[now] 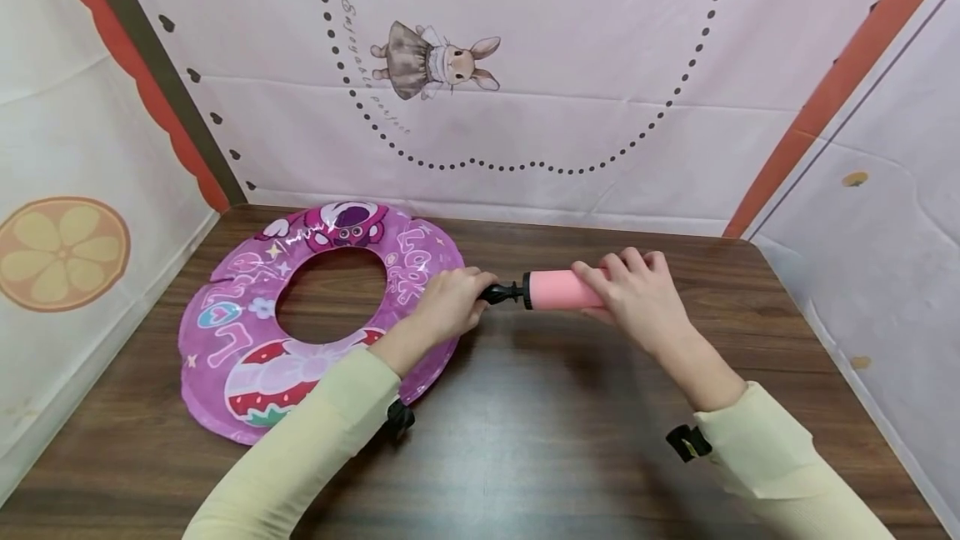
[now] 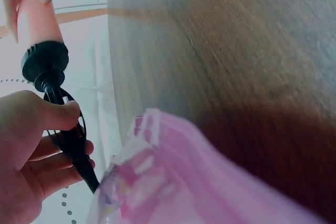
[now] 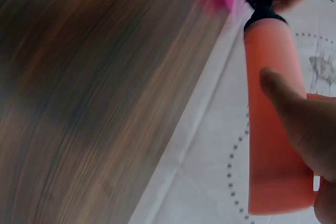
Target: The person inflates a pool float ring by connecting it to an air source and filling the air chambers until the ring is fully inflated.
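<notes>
A pink hand pump (image 1: 561, 289) with a black end is held level above the table, between both hands. My left hand (image 1: 452, 302) grips its black nozzle end (image 2: 72, 142), thumb on one side and fingers on the other in the left wrist view. The right hand (image 1: 637, 298) is wrapped round the pink barrel (image 3: 275, 119). Just left of the pump lies a purple inflatable swim ring (image 1: 206, 307), printed with a bear, letters and a strawberry. The left hand and forearm pass over the ring's right side; whether the nozzle touches it cannot be told.
Beneath everything is a brown wood-grain table (image 1: 525, 440). A pale printed cloth (image 1: 570, 57) with a rabbit figure rises behind it, and similar cloth walls (image 1: 885, 215) stand at the left and right sides.
</notes>
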Action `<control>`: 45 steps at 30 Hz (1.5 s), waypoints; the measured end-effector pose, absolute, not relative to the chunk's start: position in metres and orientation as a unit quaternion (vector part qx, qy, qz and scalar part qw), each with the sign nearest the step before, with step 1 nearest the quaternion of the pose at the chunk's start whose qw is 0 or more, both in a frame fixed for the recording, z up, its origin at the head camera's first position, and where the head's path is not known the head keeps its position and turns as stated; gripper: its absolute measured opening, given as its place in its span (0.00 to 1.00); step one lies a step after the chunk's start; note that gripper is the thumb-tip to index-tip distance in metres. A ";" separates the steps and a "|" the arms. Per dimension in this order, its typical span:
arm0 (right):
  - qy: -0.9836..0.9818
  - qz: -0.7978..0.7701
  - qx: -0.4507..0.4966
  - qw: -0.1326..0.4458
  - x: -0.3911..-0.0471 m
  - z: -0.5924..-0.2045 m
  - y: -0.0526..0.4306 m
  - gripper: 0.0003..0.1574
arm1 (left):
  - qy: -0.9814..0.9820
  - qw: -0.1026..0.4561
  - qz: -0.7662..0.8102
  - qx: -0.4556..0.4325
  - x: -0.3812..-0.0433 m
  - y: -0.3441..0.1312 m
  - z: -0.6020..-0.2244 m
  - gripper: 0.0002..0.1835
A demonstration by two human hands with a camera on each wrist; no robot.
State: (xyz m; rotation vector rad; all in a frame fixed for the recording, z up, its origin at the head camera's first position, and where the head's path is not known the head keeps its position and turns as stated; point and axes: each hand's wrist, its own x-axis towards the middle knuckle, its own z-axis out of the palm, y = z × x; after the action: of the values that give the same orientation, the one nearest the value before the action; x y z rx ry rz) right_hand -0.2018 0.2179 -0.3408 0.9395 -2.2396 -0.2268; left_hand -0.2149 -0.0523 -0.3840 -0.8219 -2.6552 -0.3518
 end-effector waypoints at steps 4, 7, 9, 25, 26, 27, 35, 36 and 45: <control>-0.859 -0.096 0.365 0.345 -0.203 -0.342 0.211 0.38 | -0.933 0.164 -0.131 -0.293 -0.217 -0.053 -0.384 0.16; -0.863 -0.090 0.369 0.332 -0.204 -0.342 0.216 0.38 | -0.936 0.149 -0.130 -0.290 -0.217 -0.054 -0.381 0.15; -0.868 -0.080 0.368 0.322 -0.203 -0.341 0.225 0.38 | -0.939 0.141 -0.127 -0.287 -0.217 -0.054 -0.380 0.15; -0.905 -0.043 0.313 0.285 -0.183 -0.314 0.312 0.47 | -0.936 0.144 -0.124 -0.298 -0.218 -0.058 -0.383 0.16; -0.901 -0.045 0.321 0.288 -0.184 -0.314 0.306 0.46 | -0.934 0.146 -0.126 -0.300 -0.218 -0.058 -0.383 0.16; -0.896 -0.049 0.330 0.293 -0.185 -0.315 0.298 0.43 | -0.932 0.149 -0.127 -0.304 -0.218 -0.058 -0.383 0.16; -0.864 -0.090 0.369 0.331 -0.196 -0.331 0.228 0.38 | -0.923 0.173 -0.133 -0.316 -0.214 -0.057 -0.382 0.16; -0.863 -0.093 0.367 0.333 -0.197 -0.332 0.223 0.38 | -0.923 0.175 -0.134 -0.316 -0.213 -0.056 -0.382 0.16; -0.862 -0.084 0.369 0.337 -0.202 -0.337 0.220 0.38 | -0.927 0.161 -0.137 -0.310 -0.216 -0.053 -0.380 0.14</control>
State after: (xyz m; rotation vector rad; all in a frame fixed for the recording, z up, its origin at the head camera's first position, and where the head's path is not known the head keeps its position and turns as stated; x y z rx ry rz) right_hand -0.2019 0.2195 -0.3373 0.9627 -2.2457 -0.2188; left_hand -0.2160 -0.0531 -0.3801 -0.8840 -2.6477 -0.3908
